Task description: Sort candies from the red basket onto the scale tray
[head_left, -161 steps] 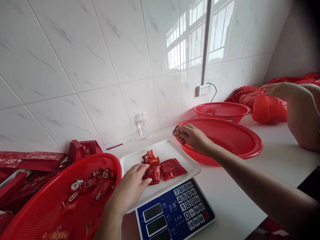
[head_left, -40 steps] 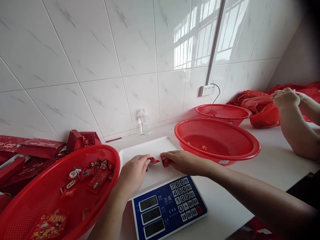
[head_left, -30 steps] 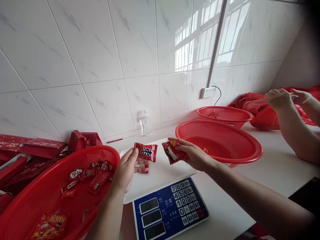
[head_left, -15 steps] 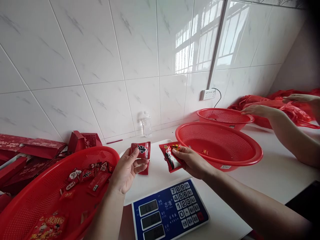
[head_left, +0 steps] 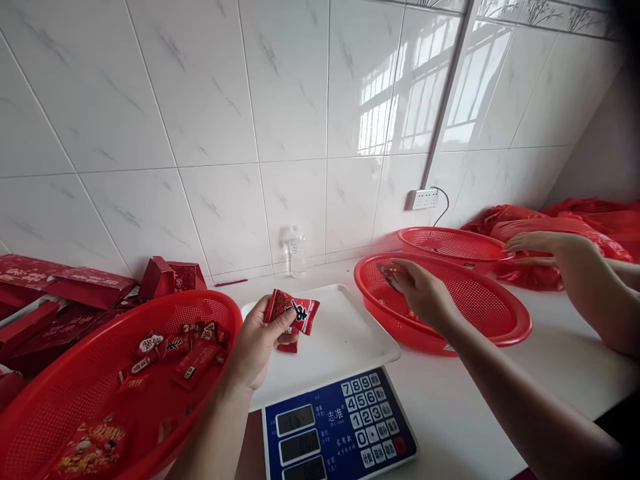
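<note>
My left hand (head_left: 257, 347) pinches a small red snack packet (head_left: 305, 313) with a black character, held above the white tray (head_left: 350, 327) of a weighing scale (head_left: 337, 423). Just below it, another red packet (head_left: 289, 345) shows in part; I cannot tell whether it lies on the tray or in the fingers. My right hand (head_left: 423, 290) reaches over the large red basket (head_left: 515, 327) on the right, its fingers closed on a small shiny snack packet (head_left: 390, 277). To the left, a red plastic basket (head_left: 220, 300) holds several red packets (head_left: 175, 347).
Red cardboard boxes (head_left: 95, 287) lie behind the left basket. A clear bottle (head_left: 297, 253) stands by the tiled wall. At the right, a person's hand (head_left: 540, 243) is near a farther red basket (head_left: 450, 235) and red bags (head_left: 545, 233).
My right hand has moved right and up with its packet, from over the tray to over the right basket. My left hand's packet has tilted and shifted slightly right. The other person's hand has shifted.
</note>
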A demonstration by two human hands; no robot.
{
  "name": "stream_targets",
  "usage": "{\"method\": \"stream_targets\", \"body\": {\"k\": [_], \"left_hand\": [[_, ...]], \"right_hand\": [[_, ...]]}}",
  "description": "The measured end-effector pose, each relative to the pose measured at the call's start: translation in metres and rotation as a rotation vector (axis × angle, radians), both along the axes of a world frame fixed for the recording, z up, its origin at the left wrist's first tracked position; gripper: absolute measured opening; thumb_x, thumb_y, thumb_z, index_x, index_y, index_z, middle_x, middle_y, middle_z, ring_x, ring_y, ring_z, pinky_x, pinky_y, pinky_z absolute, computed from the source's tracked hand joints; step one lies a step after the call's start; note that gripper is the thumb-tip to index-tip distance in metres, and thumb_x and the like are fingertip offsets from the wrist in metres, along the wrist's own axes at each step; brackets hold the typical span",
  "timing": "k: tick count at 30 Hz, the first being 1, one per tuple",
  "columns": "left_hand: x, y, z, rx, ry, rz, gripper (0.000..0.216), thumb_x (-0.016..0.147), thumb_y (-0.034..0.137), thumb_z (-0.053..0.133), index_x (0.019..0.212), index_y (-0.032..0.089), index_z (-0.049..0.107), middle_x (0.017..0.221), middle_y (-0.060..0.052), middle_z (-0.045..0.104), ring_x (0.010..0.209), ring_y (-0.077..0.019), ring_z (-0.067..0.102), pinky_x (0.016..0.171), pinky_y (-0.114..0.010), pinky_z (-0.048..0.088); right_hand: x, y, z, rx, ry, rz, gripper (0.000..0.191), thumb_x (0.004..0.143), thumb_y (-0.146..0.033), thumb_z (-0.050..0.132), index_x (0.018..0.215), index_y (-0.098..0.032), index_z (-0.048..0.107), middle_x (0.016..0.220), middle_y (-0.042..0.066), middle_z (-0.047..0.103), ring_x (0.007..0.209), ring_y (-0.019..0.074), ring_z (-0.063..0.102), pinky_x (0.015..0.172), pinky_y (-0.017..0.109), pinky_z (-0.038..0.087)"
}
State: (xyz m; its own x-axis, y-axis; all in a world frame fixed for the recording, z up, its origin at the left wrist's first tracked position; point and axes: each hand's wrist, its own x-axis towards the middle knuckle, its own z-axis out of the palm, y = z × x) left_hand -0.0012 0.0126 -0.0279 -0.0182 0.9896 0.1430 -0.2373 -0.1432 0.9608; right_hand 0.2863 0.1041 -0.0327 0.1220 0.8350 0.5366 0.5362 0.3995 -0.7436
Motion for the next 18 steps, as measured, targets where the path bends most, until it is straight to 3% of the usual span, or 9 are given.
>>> {"method": "stream_targets", "body": {"k": [2,5,7,9,11,14,18], "left_hand": [[0.001,0.001,-0.002,0.02,0.042,0.004,0.028,0.072,0.037,0.075,0.087,0.019,0.059,0.08,0.002,0.06,0.07,-0.0108,0.058,0.062,-0.023,0.052],[0.004,0.0,-0.005,0.04,0.075,0.001,0.025,0.075,0.036,0.073,0.086,0.019,0.058,0.079,0.002,0.059,0.069,-0.0097,0.056,0.064,-0.022,0.05],[0.006,-0.001,-0.006,0.047,0.096,-0.011,0.024,0.076,0.035,0.072,0.087,0.02,0.058,0.081,0.001,0.061,0.071,-0.0101,0.057,0.066,-0.023,0.05],[0.009,-0.003,-0.005,0.053,0.134,-0.028,0.022,0.078,0.034,0.07,0.089,0.02,0.058,0.085,0.0,0.063,0.074,-0.0108,0.058,0.067,-0.022,0.049],[0.011,-0.007,-0.004,0.058,0.181,-0.07,0.022,0.079,0.034,0.07,0.09,0.02,0.058,0.088,-0.001,0.064,0.077,-0.0118,0.059,0.068,-0.022,0.049],[0.012,-0.011,0.0,0.079,0.225,-0.161,0.024,0.082,0.039,0.067,0.092,0.018,0.059,0.089,-0.003,0.064,0.08,-0.0143,0.062,0.071,-0.025,0.051],[0.011,-0.012,0.001,0.115,0.274,-0.107,0.033,0.086,0.049,0.056,0.081,0.017,0.057,0.077,-0.002,0.059,0.07,-0.0129,0.059,0.062,-0.024,0.051]], "right_hand": [[-0.001,0.0,-0.001,0.06,-0.067,-0.045,0.036,0.076,-0.037,0.059,0.106,-0.018,0.065,0.122,0.017,0.061,0.122,0.0383,0.047,0.101,0.062,0.032],[-0.021,-0.015,-0.003,0.057,-0.155,0.065,0.035,0.078,-0.039,0.059,0.108,-0.021,0.065,0.119,0.013,0.064,0.114,0.0316,0.055,0.096,0.052,0.043],[-0.042,-0.032,-0.002,-0.049,-0.203,0.301,0.037,0.084,-0.045,0.053,0.11,-0.021,0.063,0.113,0.012,0.067,0.098,0.0255,0.064,0.082,0.043,0.052],[-0.063,-0.049,0.001,-0.083,-0.221,0.542,0.037,0.087,-0.049,0.051,0.105,-0.02,0.063,0.107,0.01,0.068,0.094,0.0219,0.064,0.079,0.037,0.053],[-0.081,-0.062,0.004,-0.084,-0.23,0.662,0.037,0.088,-0.052,0.049,0.093,-0.019,0.064,0.092,0.008,0.069,0.083,0.0188,0.063,0.07,0.031,0.051],[-0.097,-0.07,0.008,-0.12,-0.229,0.661,0.044,0.09,-0.056,0.045,0.074,-0.018,0.059,0.068,0.002,0.062,0.06,0.0128,0.053,0.054,0.025,0.041],[-0.103,-0.072,0.007,-0.181,-0.204,0.658,0.051,0.09,-0.059,0.04,0.065,-0.018,0.054,0.058,0.0,0.056,0.052,0.0102,0.044,0.049,0.024,0.032]]}}
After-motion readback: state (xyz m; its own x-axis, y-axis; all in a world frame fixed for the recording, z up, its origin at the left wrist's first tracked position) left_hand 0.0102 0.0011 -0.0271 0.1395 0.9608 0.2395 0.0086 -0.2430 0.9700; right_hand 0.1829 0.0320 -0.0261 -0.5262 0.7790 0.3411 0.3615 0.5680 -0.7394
